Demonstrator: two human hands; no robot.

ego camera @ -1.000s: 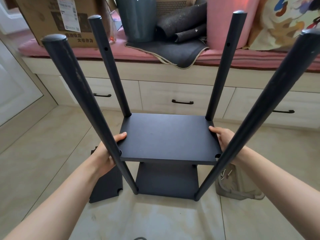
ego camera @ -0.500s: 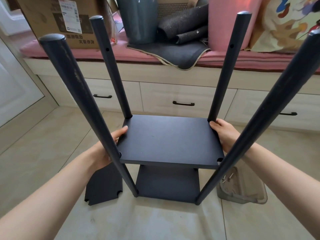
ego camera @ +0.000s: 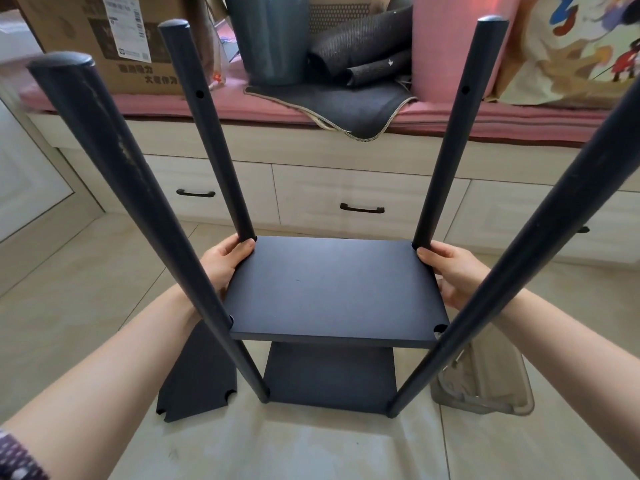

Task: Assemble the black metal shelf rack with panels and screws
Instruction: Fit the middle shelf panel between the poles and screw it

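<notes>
Rack stands upright on the tiled floor (ego camera: 86,306), four black poles (ego camera: 207,133) rising from a bottom panel (ego camera: 329,375) that sits at floor level between them.

Second panel (ego camera: 332,289) is partway up, level, its corner notches against all four poles. Left hand (ego camera: 221,261) grips its left edge near the far-left pole, thumb on top, fingers curled under. Right hand (ego camera: 450,275) does the same on the right edge near the far-right pole. Both clamped on the panel, one per side. My read: the symmetric hold keeps the panel flat so it doesn't bind on the poles while it's brought to height. Screw holes show higher up on the two far poles (ego camera: 200,94), well above the panel. Can't tell whether there are holes at the panel's current level, or whether any screw is in.

A spare panel (ego camera: 197,375) lies flat on the floor just left of the rack, notched corners visible. A clear plastic tray (ego camera: 485,386) sits to the right of the base with what look like screws inside; too small to count.

Room: low white drawer unit (ego camera: 311,192) with dark handles behind the rack, pink cushion (ego camera: 519,116) on top. On it a cardboard box (ego camera: 104,39), a grey bin (ego camera: 270,39), rolled dark mats (ego camera: 363,64), a printed pillow (ego camera: 571,46).
</notes>
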